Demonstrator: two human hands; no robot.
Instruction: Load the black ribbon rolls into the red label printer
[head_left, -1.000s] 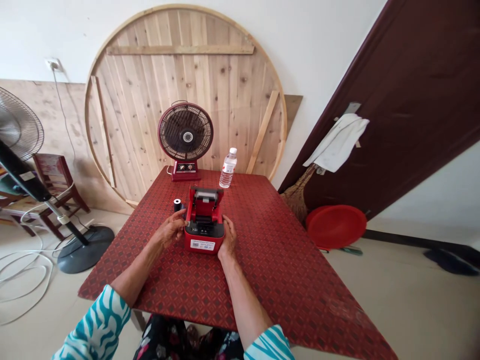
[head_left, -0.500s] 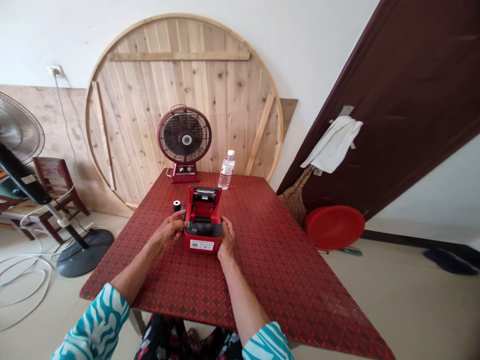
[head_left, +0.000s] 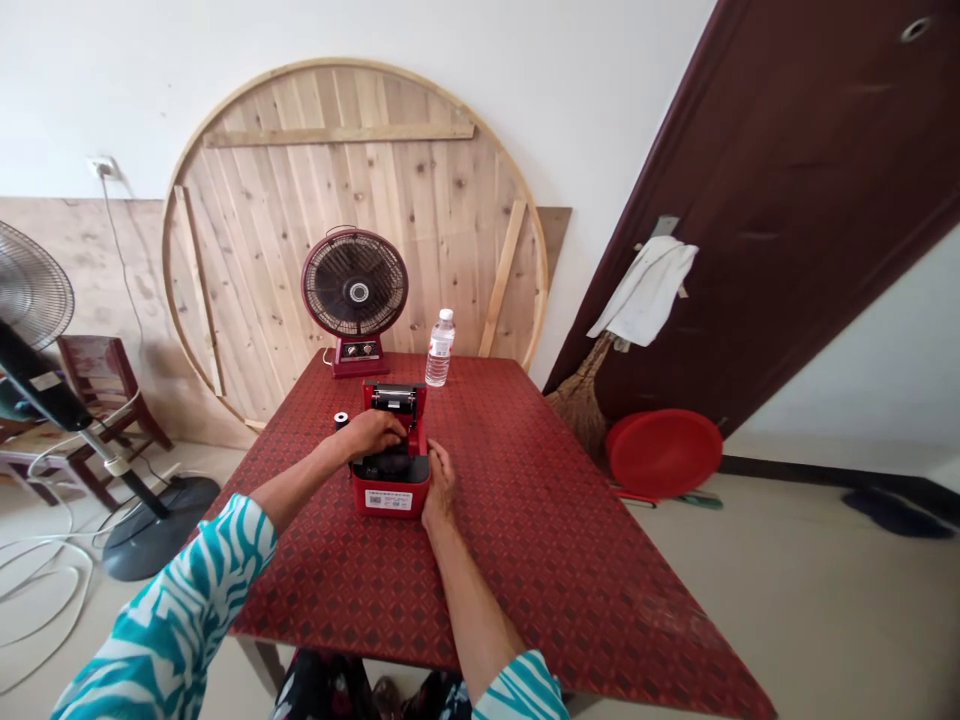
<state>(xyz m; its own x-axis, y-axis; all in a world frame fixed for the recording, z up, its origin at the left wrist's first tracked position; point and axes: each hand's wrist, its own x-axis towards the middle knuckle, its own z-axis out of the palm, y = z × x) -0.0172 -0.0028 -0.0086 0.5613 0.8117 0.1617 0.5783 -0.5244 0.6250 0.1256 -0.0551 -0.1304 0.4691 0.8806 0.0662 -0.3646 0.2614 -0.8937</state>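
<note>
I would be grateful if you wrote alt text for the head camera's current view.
A left hand reaches into an open red printer-like machine on a patterned red table, while the right hand rests against its side. Behind it stand a dark red fan and a clear bottle, before a round wooden panel.

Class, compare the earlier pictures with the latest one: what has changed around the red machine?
The left hand has left the left side of the machine and moved right, its fingers now at the opening. The right hand stays against the right side; the lid remains raised.
</note>
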